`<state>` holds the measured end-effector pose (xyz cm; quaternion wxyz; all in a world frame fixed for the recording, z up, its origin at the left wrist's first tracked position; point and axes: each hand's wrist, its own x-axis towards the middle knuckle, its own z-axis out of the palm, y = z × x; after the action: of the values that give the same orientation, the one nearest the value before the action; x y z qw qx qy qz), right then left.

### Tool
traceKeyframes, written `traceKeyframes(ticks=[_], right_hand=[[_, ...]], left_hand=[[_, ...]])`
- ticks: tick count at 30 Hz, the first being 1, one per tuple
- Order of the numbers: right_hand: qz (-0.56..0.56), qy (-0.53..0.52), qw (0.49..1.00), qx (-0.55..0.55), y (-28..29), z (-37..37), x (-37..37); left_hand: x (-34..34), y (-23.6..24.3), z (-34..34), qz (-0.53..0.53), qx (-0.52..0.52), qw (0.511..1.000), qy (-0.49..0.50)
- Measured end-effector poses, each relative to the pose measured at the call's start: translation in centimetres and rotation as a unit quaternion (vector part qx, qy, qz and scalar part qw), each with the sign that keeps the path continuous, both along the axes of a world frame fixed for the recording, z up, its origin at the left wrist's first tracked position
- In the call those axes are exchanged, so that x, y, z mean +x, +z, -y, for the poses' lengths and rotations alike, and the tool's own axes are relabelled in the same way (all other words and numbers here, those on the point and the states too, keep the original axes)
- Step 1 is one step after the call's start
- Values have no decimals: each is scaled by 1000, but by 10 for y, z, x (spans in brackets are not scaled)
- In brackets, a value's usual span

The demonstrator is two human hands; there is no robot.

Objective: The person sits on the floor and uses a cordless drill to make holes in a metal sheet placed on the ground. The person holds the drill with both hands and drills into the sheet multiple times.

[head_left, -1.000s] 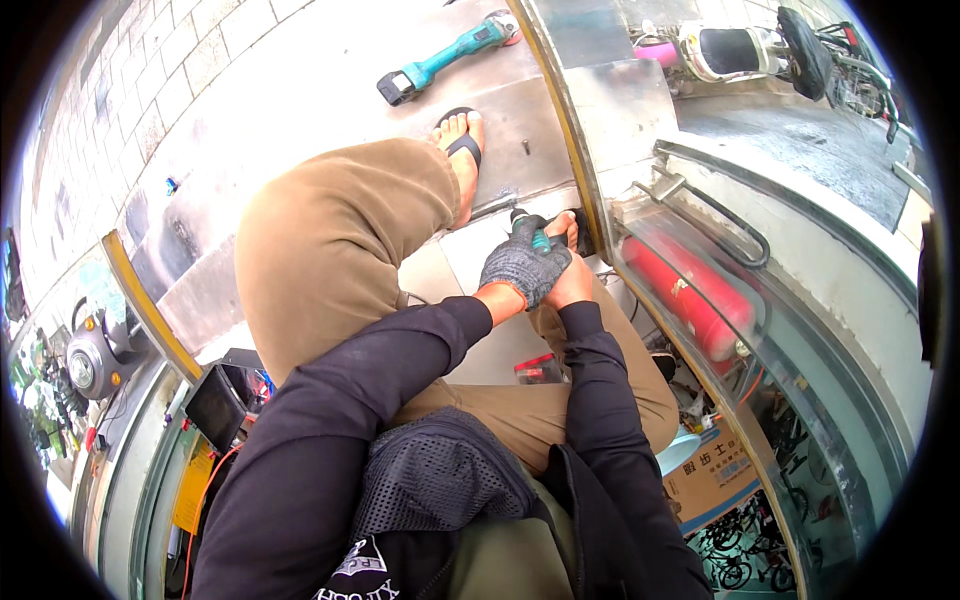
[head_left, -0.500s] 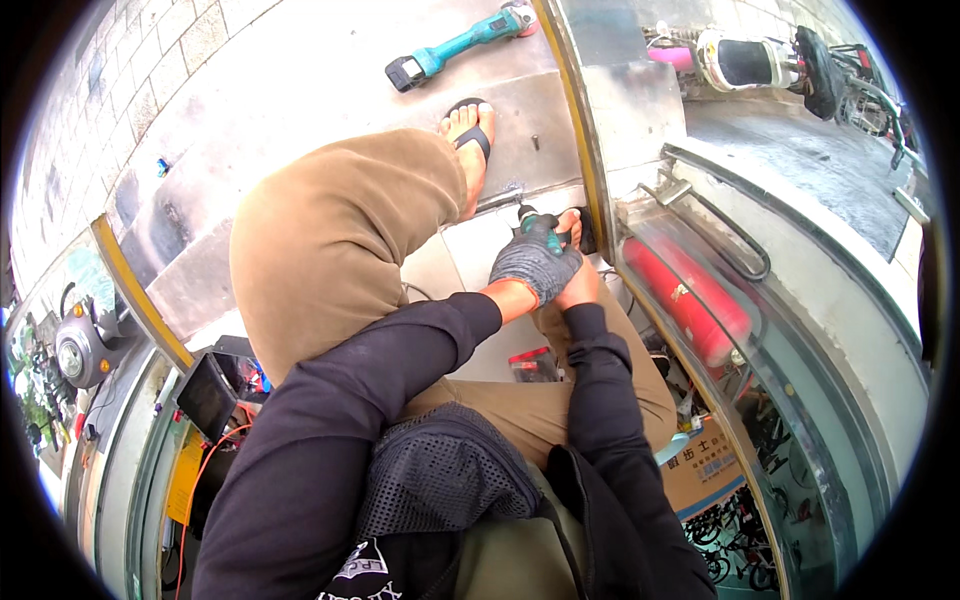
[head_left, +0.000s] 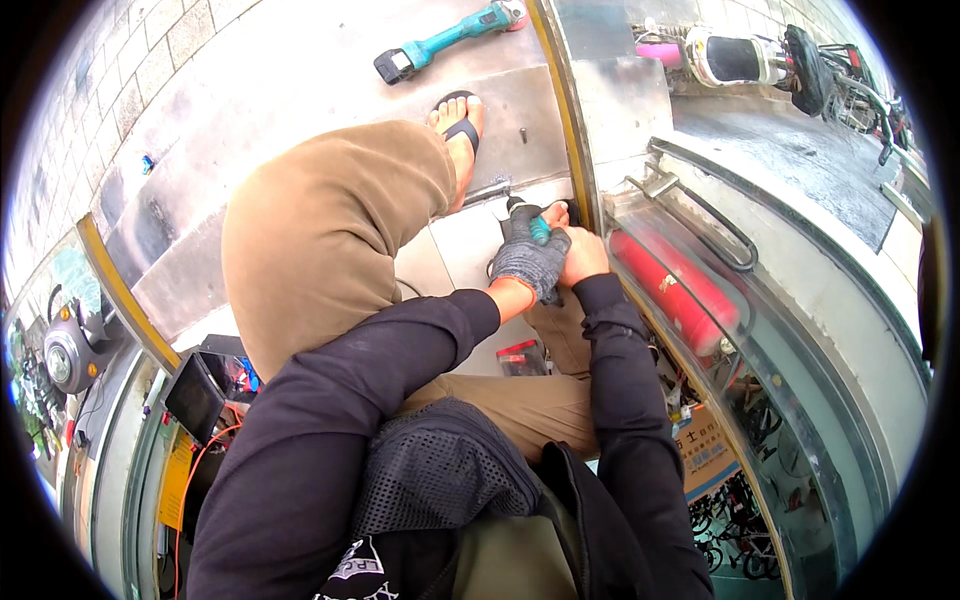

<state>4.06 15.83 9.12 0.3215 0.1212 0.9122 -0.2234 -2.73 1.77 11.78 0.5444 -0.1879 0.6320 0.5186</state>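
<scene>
My left hand [head_left: 528, 262] wears a grey knit glove with an orange cuff and is closed round a teal and black cordless drill [head_left: 541, 231]. The drill's black nose points away from me, towards a dark metal strip [head_left: 487, 193] at the foot of the step. Bare and close against the glove's right side, my right hand [head_left: 582, 256] has its fingers mostly hidden; what it grips I cannot make out. Just beyond the drill, the toes of my right foot [head_left: 556, 213] show in a black sandal.
A teal angle grinder [head_left: 440, 46] lies on the metal step ahead, with a small bolt [head_left: 523, 135] nearer. A red cylinder [head_left: 675, 290] sits behind glass at right. A small red-and-clear box [head_left: 522, 358] is between my legs. A scooter [head_left: 735, 58] stands at far right.
My right hand has moved up and forward beside the glove, and its forearm has swung outward. The gloved hand has turned slightly over the drill. The whole view has shifted a little.
</scene>
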Motion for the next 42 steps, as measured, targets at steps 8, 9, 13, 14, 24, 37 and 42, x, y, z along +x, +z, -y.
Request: traceKeyframes(ticks=[8,9,13,14,24,37,42], right_hand=[[-22,176,983,41,-5,-20,-23],[-7,156,987,46,-11,-21,-14],[62,-108,989,-83,-21,-1,35],[39,-272,943,-189,-65,-2,82],[-87,-566,751,-329,-86,43,108],[-97,-505,827,-228,-77,48,100],[-89,-459,862,-196,-73,47,93]], left_hand=[[22,-6,0,81,-21,996,34],[18,-5,1,66,-37,997,7],[-16,11,-4,-94,-1,983,-159],[-16,18,-11,-116,-9,970,-212],[1,0,-12,-162,-22,949,-268],[0,-3,-10,-221,7,936,-276],[-25,13,-4,-233,-9,890,-392]])
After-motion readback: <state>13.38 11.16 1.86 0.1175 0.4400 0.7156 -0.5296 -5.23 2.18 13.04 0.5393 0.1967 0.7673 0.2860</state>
